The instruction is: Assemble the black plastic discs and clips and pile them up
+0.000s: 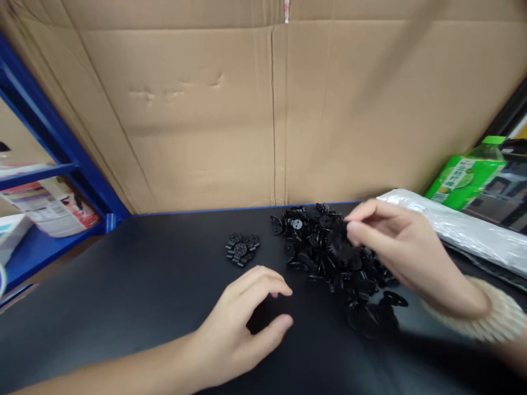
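The heap (313, 244) of small black parts lies on the table (144, 285) at two o'clock from the left hand (242, 323), while a small cluster (242, 248) sits well apart at twelve o'clock from that hand, seemingly so the two lots stay unmixed. The right hand (395, 247) hangs over the heap from four o'clock, wrist raised, thumb and fingertips drawn together at its top, though blur hides whether a part is pinched between them. The left hand rests on the table, palm down, fingers loosely curled and released, holding nothing, likely parked within easy reach of both lots
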`<state>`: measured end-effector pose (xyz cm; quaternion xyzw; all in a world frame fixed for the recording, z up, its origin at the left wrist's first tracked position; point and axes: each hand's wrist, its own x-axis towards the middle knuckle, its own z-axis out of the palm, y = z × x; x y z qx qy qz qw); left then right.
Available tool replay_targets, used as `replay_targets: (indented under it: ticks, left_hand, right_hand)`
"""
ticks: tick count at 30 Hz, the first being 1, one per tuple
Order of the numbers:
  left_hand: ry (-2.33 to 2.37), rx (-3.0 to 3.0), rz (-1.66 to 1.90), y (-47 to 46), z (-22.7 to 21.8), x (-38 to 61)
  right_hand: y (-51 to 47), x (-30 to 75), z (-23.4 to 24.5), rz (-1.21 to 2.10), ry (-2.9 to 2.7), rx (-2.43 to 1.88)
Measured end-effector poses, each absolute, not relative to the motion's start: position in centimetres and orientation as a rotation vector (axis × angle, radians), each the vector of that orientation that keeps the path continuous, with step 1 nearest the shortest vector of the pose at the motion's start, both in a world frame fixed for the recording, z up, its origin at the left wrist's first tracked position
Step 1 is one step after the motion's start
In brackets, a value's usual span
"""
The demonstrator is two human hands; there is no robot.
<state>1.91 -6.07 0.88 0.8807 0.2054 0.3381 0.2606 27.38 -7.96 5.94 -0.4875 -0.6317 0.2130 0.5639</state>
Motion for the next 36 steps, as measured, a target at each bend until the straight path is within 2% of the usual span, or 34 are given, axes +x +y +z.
replay_targets:
  ticks: [3, 6, 12, 19, 36]
  left_hand:
    - [0.597, 1.916, 0.773, -7.7, 0.9, 2.5]
    - [0.583, 1.696, 0.715, -8.4, 0.9, 2.8]
    - [0.793, 1.583, 0.785, -7.9, 0.8, 2.9]
    - [0.755, 1.542, 0.881, -7.6, 1.0, 2.7]
    - [0.703, 1.589, 0.711, -7.8, 0.9, 2.7]
  right_hand:
    - [-10.6, 24.1, 4.9, 0.924, -1.499, -1.110]
    - [-12.0, 22.2, 3.6, 1.095, -1.466, -1.129]
    - [-12.2, 21.2, 2.0, 1.216, -1.481, -1.199]
    - [-12.5, 21.4, 1.6, 1.258, -1.501, -1.120]
    - [-12.3, 20.9, 0.4, 1.701, -1.283, -1.060]
